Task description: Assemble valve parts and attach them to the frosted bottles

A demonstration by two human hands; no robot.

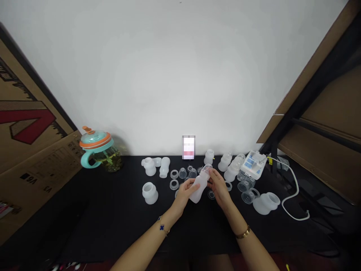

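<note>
A translucent white baby bottle (197, 192) is held tilted above the black table, its top leaning up and to the right. My left hand (182, 197) is closed around the bottle's body. At the neck, the fingers of my right hand (220, 187) pinch the clear top piece (207, 169); whether it is seated on the neck I cannot make out. Behind and beside my hands lie several loose parts, among them a collar ring (174, 184), a clear dome cap (182, 173) and a small round piece (211, 194). My hands hide some of them.
Left on the table stand open bottles (150, 194) and a teal-lidded pitcher (105, 150). To the right are assembled bottles (232, 169), clear caps (248, 195), a wide bottle (265, 203) and a white power strip (254, 164) with a cord. A blurred screen (188, 147) leans on the wall.
</note>
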